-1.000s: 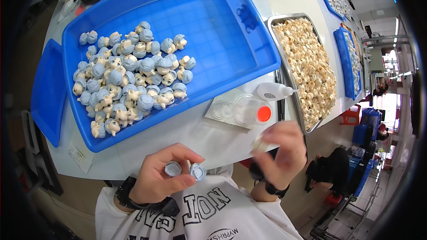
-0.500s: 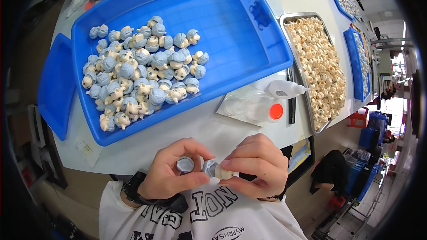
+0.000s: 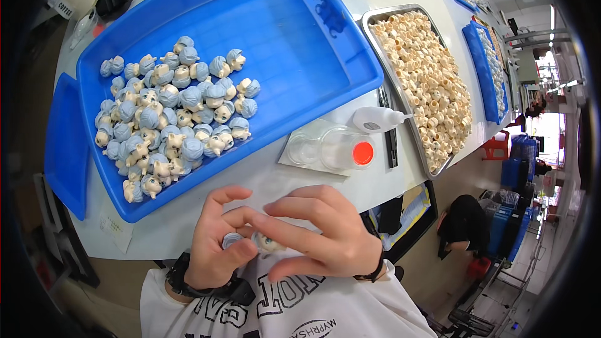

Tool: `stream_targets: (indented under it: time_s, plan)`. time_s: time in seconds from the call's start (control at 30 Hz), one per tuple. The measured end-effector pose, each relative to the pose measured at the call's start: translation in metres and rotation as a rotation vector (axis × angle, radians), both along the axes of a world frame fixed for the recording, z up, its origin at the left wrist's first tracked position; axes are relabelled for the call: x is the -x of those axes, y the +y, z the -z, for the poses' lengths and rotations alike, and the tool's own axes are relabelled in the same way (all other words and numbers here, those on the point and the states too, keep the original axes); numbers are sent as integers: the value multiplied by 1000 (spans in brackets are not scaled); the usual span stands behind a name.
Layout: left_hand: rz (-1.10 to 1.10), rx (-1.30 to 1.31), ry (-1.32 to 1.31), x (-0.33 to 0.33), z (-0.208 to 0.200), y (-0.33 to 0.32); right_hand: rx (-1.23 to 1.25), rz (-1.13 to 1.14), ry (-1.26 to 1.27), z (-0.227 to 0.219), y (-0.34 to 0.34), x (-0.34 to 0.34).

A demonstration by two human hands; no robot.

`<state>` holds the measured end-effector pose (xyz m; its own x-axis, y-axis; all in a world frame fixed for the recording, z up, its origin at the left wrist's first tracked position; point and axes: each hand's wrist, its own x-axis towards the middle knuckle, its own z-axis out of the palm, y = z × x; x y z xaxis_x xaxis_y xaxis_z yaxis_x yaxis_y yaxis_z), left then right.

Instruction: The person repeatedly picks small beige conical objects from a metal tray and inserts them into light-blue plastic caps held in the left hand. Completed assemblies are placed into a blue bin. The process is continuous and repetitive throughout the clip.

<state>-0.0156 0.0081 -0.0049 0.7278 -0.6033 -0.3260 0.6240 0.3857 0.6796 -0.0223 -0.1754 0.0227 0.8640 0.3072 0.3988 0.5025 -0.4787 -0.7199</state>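
Close to my chest, my left hand (image 3: 216,244) is closed on a small doll head (image 3: 269,244) with a pale face and painted eyes. A light-blue hair piece (image 3: 232,240) sits further inside the same hand, behind the thumb. My right hand (image 3: 328,235) has its fingers apart; its index finger reaches over the doll head toward the left fingertips, and its thumb stays clear below. Whether that index finger touches the head cannot be made out. Beyond the hands stands a large blue tray (image 3: 294,97) with many blue-haired doll heads (image 3: 159,122) heaped in its left part.
A metal tray (image 3: 432,166) of cream-coloured hollow parts stands to the right. Between the trays are a white nozzle bottle (image 3: 378,119), a clear container with a red cap (image 3: 362,153) and a black pen-like tool (image 3: 392,147). Another blue tray (image 3: 66,150) leans at far left.
The doll head has turned, so its face now shows, and it has passed from the right fingers to my left hand. My right fingers have spread and moved left. The whole view has shifted.
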Motion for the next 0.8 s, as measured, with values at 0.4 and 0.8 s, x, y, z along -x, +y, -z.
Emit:
stream_targets:
  time_s: [0.4,0.8]
  plan:
    - [244,-145,-164,-3,1,0,56,95,-99,10,5,11]
    - [-154,35,16,-17,-10,9,-70,296,-116,11,-37,32]
